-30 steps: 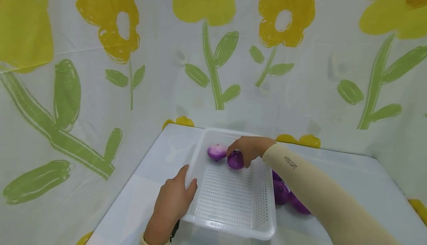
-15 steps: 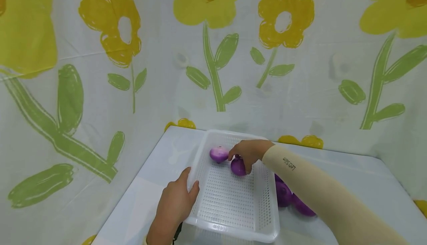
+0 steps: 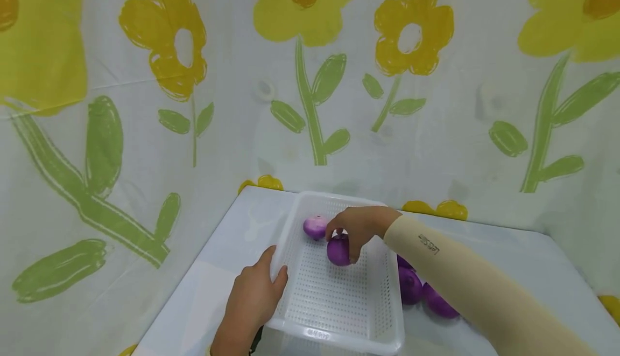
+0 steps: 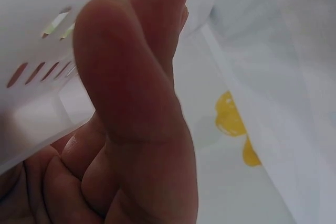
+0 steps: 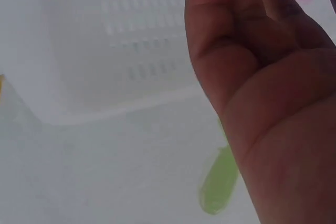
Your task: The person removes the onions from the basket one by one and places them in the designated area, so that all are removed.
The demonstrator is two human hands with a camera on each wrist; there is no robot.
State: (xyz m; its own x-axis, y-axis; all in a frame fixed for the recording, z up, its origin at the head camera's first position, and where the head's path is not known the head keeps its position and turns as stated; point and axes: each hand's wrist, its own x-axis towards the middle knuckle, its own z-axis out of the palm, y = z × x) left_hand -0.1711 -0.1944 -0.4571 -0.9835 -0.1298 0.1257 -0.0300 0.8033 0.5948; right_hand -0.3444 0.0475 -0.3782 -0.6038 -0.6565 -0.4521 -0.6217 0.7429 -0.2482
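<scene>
In the head view a white perforated plastic basket (image 3: pixel 329 330) stands on the table. My left hand (image 3: pixel 254 291) grips its left rim, thumb on the inner side; the left wrist view shows the fingers close along the slotted wall. Inside the basket my right hand (image 3: pixel 356 227) holds a purple onion (image 3: pixel 338 251) between thumb and fingers, reaching in from above. Just behind and to the left of it lies another purple onion (image 3: pixel 315 228), paler on top. In the right wrist view the fingers hide most of the held onion.
Several purple onions (image 3: pixel 410 286) lie on the white table (image 3: pixel 513 259) right of the basket, partly covered by the right sleeve (image 3: pixel 450 264). A pale cloth (image 3: pixel 218 146) printed with yellow flowers hangs behind and to the left.
My right hand and the onion have shifted slightly toward the front of the basket, away from the other onion's right side. The left hand keeps its hold on the rim.
</scene>
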